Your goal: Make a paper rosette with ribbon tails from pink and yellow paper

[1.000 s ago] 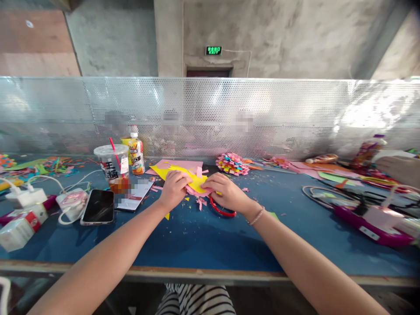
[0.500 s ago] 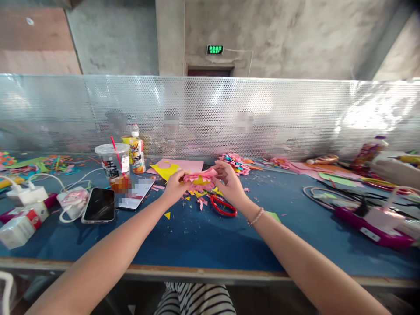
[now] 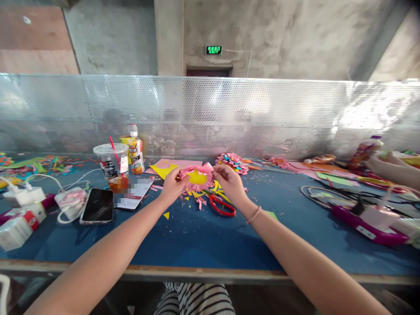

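While raised off table, left hand (image 3: 173, 187), right hand (image 3: 229, 183) — pinching paper flower (image 3: 197, 177)

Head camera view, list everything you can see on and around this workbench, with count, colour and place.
paper flower: 1, pink with yellow centre, held up between both hands
scissors: 1, red handles, on the table below the right hand
paper scraps: many, pink and yellow, under the flower
yellow sheet: 1, on a pink sheet, behind the left hand
finished flower: 1, multicoloured, by the screen
drink cup: 1, clear, red straw, left
bottle: 1, orange label, behind the cup
phone: 1, black, left
table: 1, blue
mesh screen: 1, silver, behind the table
co-worker's hand: 1, far right
left hand: pinching the flower's left edge
right hand: pinching its right edge
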Available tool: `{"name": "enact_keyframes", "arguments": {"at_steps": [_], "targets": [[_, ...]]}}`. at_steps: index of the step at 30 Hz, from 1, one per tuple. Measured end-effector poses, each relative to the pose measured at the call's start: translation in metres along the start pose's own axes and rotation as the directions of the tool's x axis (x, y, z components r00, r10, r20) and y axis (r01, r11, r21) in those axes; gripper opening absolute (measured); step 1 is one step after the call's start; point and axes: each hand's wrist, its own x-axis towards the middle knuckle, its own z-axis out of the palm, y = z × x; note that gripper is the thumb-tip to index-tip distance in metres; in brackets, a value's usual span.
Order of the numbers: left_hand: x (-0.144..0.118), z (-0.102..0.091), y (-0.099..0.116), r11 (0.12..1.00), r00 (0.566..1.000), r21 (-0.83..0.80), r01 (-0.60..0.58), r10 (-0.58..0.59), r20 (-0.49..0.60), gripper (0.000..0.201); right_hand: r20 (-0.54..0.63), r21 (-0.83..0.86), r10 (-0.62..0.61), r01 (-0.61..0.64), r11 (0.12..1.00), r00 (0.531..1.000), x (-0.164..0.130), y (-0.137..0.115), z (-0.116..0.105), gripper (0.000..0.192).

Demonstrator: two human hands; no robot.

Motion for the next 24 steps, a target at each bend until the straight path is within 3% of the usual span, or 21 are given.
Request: {"name": "enact_keyframes", "arguments": {"at_steps": [8,12,15,19,22,24], "targets": [[-0.002,0.000,0.002,0.998,0.999,0.049,-0.041,0.040,0.026,0.011,-0.139,-0.211,-0.047,0.017,0.977,0.989,-0.002,-0.011,-0.007,0.010],[-0.001,-0.002,0.002,0.999,0.999,0.010,-0.032,0.032,0.021,0.012,-0.221,-0.155,-0.016,-0.019,0.988,0.975,0.003,-0.010,-0.012,0.011],[0.001,-0.003,0.003,0.994,1.000,-0.105,0.015,-0.017,-0.021,0.015,-0.247,-0.068,0.048,-0.066,0.995,0.968,0.010,0.001,-0.018,0.013],[0.003,0.000,0.004,0.900,0.990,-0.415,0.138,-0.141,0.023,0.019,-0.172,-0.058,0.135,-0.147,0.987,0.976,0.018,0.021,-0.028,0.014],[0.002,0.003,0.007,0.774,0.969,-0.584,0.242,-0.218,0.114,0.025,-0.035,-0.102,0.215,-0.218,0.971,0.976,0.017,0.028,-0.029,0.013],[0.001,0.005,0.009,0.720,0.952,-0.624,0.305,-0.257,0.169,0.029,0.072,-0.010,0.276,-0.276,0.961,0.958,0.014,0.024,-0.025,0.016]]}}
